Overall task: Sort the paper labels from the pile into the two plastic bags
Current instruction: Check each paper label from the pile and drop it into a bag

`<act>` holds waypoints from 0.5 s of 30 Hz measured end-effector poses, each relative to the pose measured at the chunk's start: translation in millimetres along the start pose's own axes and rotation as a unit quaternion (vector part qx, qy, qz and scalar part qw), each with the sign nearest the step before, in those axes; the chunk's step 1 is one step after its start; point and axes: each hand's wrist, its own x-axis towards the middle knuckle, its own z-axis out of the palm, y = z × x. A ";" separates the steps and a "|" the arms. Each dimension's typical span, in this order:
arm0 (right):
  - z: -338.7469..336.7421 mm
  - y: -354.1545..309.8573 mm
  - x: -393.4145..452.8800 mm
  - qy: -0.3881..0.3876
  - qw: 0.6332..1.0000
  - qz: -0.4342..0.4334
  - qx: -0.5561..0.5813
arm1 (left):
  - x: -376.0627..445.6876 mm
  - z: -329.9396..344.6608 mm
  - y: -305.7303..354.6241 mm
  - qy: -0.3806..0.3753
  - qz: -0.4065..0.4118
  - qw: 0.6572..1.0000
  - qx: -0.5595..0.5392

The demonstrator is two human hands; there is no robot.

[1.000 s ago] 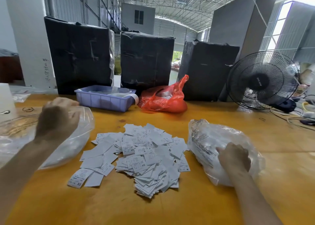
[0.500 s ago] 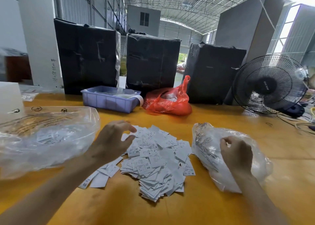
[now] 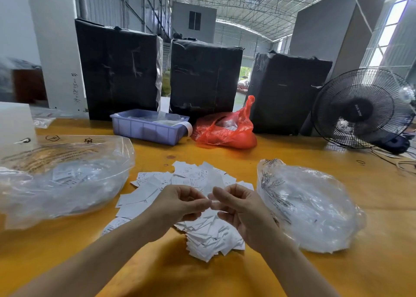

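A pile of white paper labels (image 3: 202, 236) lies in the middle of the yellow table (image 3: 180, 274). Left of it sits a large clear plastic bag (image 3: 67, 184) with some labels inside. A second clear bag (image 3: 315, 206), also holding labels, is on the right. My left hand (image 3: 180, 206) and my right hand (image 3: 243, 211) meet just above the pile with fingers curled. Their fingertips pinch a small white label (image 3: 213, 203) between them, which is blurred.
A purple tray (image 3: 144, 128) and a red plastic bag (image 3: 225, 132) sit behind the pile. Three black-wrapped boxes (image 3: 117, 71) line the table's back. A black fan (image 3: 362, 110) stands at the far right, with cables (image 3: 405, 161) beside it.
My left hand left the left bag and my right hand left the right bag. Both came together over the pile and now pinch a label.
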 end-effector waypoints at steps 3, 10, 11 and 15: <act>-1.0 1.6 -0.5 0.009 1.000 0.008 0.004 | 0.3 -0.9 0.2 0.007 -0.001 1.000 -0.024; 2.6 4.2 -5.1 -0.024 0.998 0.002 -0.066 | -0.6 3.0 3.4 0.027 0.008 0.999 -0.036; 4.0 4.9 -5.6 -0.027 0.996 -0.001 -0.085 | -1.0 4.2 3.0 0.035 0.019 0.999 -0.030; 5.3 5.6 -5.8 -0.031 0.995 -0.003 -0.090 | -0.8 3.1 1.2 0.059 0.045 0.997 -0.016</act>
